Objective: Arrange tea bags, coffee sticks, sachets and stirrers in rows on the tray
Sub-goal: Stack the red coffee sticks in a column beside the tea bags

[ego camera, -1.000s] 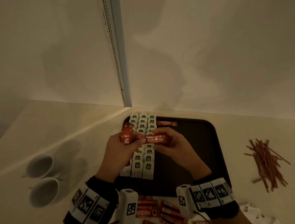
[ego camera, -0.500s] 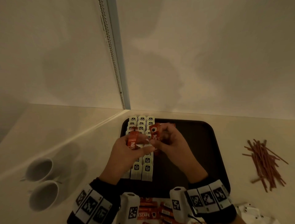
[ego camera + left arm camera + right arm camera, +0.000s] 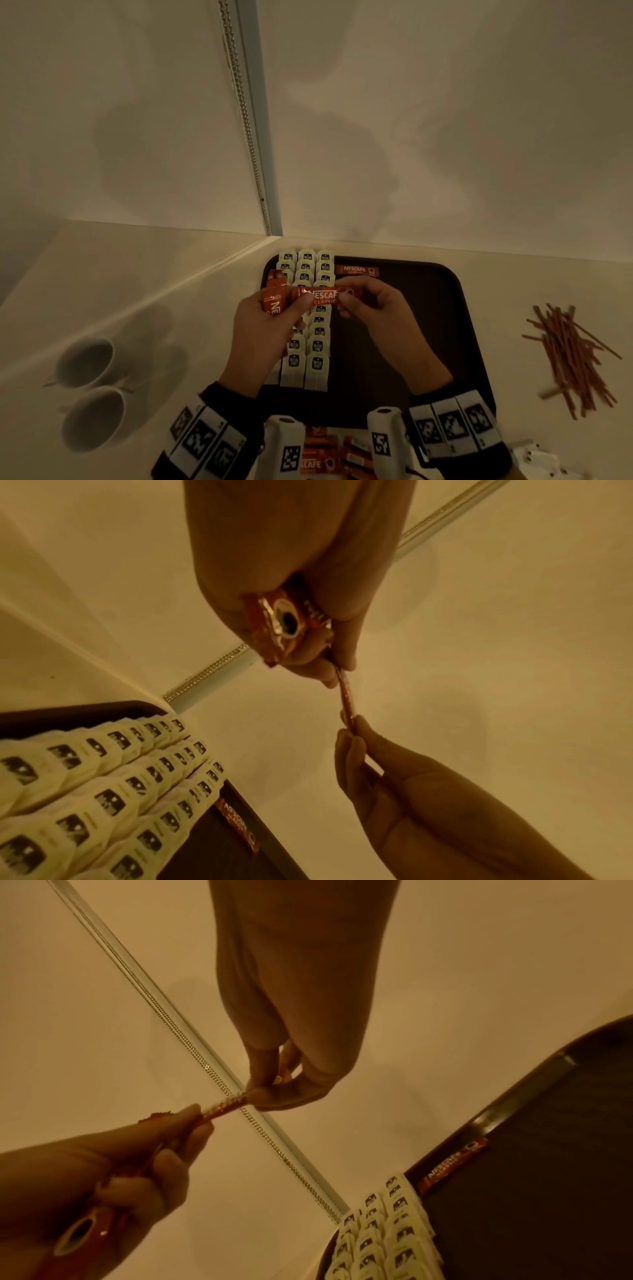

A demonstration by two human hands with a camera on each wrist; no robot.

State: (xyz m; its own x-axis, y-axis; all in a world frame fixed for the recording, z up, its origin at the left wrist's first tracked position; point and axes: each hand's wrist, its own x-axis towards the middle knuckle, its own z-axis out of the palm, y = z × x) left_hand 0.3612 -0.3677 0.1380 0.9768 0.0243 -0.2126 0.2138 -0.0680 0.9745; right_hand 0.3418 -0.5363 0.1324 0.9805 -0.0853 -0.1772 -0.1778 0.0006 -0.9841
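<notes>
A dark tray (image 3: 455, 308) holds three columns of white tea bags (image 3: 317, 356) along its left side. One red coffee stick (image 3: 356, 270) lies flat at the tray's far edge. Above the tea bags my left hand (image 3: 291, 305) grips a bunch of coffee sticks (image 3: 274, 301), its thumb on the left end of a single stick (image 3: 322, 297). My right hand (image 3: 349, 301) pinches that stick's right end. The stick (image 3: 346, 696) spans the gap between the two hands. In the right wrist view my right hand's fingertips (image 3: 263, 1096) close on the stick (image 3: 226, 1107).
A loose pile of brown stirrers (image 3: 568, 353) lies right of the tray. Two white cups (image 3: 85, 359) stand at the left. More coffee sticks (image 3: 322, 455) lie near the front edge, with white sachets (image 3: 541, 459) at the bottom right. A wall corner rises just behind the tray.
Half a second ago the single stick stood tilted end-on near the tray's far side; now it lies level between both hands again with its label up. The hands stay over the tea bags.
</notes>
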